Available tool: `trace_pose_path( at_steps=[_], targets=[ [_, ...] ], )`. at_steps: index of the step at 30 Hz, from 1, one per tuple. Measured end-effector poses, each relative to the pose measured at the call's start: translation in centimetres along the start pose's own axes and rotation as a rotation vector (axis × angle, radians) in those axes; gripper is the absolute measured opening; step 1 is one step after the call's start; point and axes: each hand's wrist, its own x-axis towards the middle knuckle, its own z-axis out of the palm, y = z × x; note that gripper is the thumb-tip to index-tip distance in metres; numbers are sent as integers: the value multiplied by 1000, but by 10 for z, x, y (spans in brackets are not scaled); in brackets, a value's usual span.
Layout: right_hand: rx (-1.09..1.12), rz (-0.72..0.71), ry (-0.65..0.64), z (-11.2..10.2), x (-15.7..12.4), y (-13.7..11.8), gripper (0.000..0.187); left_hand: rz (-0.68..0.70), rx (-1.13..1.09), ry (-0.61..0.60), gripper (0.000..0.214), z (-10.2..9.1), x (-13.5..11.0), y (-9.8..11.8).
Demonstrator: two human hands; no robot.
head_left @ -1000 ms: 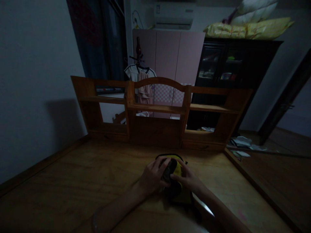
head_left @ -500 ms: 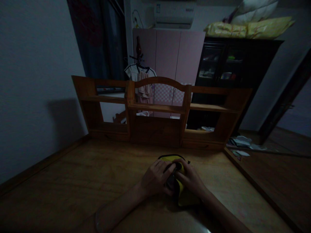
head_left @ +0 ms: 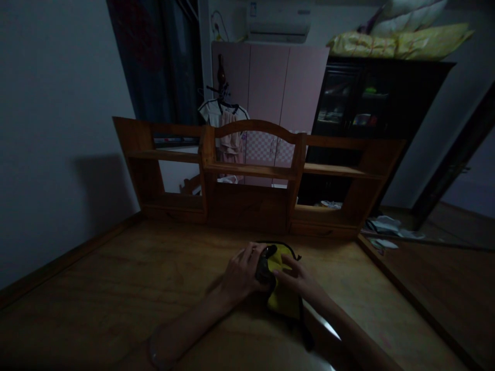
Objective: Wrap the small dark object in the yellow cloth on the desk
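Note:
My left hand (head_left: 243, 274) is wrapped round a dark, glossy, rounded object (head_left: 263, 268), whose exact kind the dim light hides. Against its right side lies a yellow cloth (head_left: 285, 300) with black edging, bunched at the top and hanging toward the tabletop. My right hand (head_left: 294, 279) has its thumb and fingers closed on a fold of this cloth, beside the dark object. A dark strip of the edging trails down below the right wrist.
Both hands work above a wooden tabletop (head_left: 154, 278). A wooden shelf unit (head_left: 251, 170) stands along its far edge, and a white wall (head_left: 58, 129) rises at the left. A raised wooden rim (head_left: 406, 296) borders the right side, with floor beyond.
The hands have moved slightly apart, and the dark object shows more in my left hand. The cloth has shifted left and its lower part now hangs narrower.

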Motion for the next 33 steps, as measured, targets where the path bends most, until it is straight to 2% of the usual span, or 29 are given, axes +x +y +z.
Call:
trace_pose_path(
  at_steps=[2, 7, 9, 13, 18, 24, 29, 33],
  targets=[
    [-15, 8, -33, -1, 0, 3, 58, 66, 22, -23, 85, 1, -1, 2],
    [-12, -5, -248, -10, 2, 14, 56, 177, 88, -62, 84, 2, -3, 6],
    [-24, -33, -276, -13, 4, 16, 55, 199, 109, -69, 84, 1, -3, 7],
    [-44, -85, -254, -14, 7, 20, 49, 238, 138, -74, 88, 0, -3, 8],
    [-117, -15, -137, -12, -1, 9, 40, 261, 148, -78, 92, 2, -4, 8],
    [-63, -45, -174, -6, -10, -14, 40, 267, 136, -55, 94, 3, -6, 5],
    [30, -131, -166, -4, 0, 8, 45, 277, 142, -48, 95, 1, -5, 4],
    [2, -233, -143, -3, 9, 29, 48, 355, 169, -18, 85, 2, -6, 4]
  ],
)
